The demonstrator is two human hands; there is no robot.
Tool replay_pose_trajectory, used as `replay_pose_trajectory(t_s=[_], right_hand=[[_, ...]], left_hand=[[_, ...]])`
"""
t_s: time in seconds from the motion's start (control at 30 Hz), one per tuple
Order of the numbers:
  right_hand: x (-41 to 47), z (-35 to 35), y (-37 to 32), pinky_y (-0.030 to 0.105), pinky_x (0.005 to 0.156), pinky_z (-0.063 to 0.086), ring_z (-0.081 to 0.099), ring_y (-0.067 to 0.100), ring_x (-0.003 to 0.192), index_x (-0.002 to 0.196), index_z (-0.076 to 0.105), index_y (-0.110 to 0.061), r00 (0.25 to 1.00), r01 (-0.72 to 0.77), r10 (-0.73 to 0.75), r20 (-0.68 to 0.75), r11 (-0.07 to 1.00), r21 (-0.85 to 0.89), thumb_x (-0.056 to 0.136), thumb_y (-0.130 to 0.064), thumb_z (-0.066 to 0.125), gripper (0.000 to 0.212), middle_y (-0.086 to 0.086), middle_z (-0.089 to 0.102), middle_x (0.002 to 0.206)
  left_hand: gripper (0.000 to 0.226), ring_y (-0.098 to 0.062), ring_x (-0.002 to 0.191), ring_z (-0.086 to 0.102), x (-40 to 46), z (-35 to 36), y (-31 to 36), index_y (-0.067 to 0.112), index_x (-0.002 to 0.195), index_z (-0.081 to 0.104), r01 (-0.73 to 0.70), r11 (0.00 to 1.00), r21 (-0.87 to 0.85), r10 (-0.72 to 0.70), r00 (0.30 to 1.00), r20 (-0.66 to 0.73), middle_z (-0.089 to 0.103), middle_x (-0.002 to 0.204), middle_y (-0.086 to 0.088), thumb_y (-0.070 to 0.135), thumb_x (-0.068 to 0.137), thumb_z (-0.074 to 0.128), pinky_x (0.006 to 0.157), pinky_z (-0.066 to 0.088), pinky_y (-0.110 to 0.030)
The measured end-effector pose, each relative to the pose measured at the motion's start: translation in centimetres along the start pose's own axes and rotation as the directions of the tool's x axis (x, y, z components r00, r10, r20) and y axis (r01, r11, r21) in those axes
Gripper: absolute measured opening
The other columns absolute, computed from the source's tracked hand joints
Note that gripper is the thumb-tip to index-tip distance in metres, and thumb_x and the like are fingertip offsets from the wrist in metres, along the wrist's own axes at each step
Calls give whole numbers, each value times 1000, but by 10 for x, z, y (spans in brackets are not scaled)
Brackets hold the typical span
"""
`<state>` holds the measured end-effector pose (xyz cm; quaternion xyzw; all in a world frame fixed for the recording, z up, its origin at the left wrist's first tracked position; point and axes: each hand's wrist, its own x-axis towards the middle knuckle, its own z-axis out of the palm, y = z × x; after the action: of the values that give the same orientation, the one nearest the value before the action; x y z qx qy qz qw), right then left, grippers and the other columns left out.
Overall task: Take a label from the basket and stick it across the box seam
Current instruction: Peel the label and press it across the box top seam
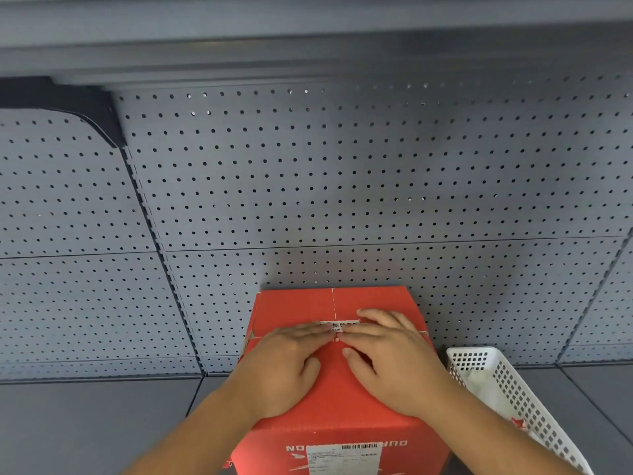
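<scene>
The label (340, 326) lies crosswise over the seam (333, 303) atop the box (342, 382), its ends under the flat, gripping-nothing fingertips of the left hand (286, 358) and right hand (387, 351), equally near, so smoothing would run outward.

One red box (337, 382) stands on the shelf (85, 423). Two hands lie on top of the box: the left hand (287, 361) and the right hand (394, 361). One white label (340, 326) sits on the box top. One white basket (507, 389) stands just right of the box.
</scene>
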<state>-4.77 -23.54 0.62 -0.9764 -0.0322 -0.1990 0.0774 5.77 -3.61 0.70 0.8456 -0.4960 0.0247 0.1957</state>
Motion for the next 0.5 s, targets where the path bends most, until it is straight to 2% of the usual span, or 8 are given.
replay_pose_trajectory(t_s=[0.17,0.3,0.4,0.5], right_hand=[[-4,0,0,36,96,46,57,12,115,97,81,-29,986,-81,71,-151,995,-62,95,-44,51,34,-20,77,105],[-4,2,3,40,89,48,59,13,104,77,82,-24,966,-168,149,-210,982,-80,94,-43,50,41,-18,78,97],[-6,2,3,42,87,49,60,14,102,73,81,-23,960,-173,149,-237,981,-87,92,-42,49,42,-15,79,96],[-5,1,2,41,89,50,60,14,108,81,81,-23,967,-155,136,-216,985,-70,93,-42,50,38,-14,78,103]], left_hand=[[60,-4,138,45,-6,1,2,26,137,61,44,998,37,-41,996,-83,58,145,9,35,85,31,116,22,-17],[51,-9,125,60,-11,5,-2,23,117,75,115,991,72,-97,970,-221,72,127,8,31,87,34,111,43,-32],[47,-11,117,65,-12,7,0,21,109,78,124,987,99,-93,958,-273,76,119,6,28,88,36,104,51,-35],[44,-12,113,67,-13,4,2,22,108,77,128,987,102,-94,954,-285,76,117,6,28,86,40,100,53,-35]])
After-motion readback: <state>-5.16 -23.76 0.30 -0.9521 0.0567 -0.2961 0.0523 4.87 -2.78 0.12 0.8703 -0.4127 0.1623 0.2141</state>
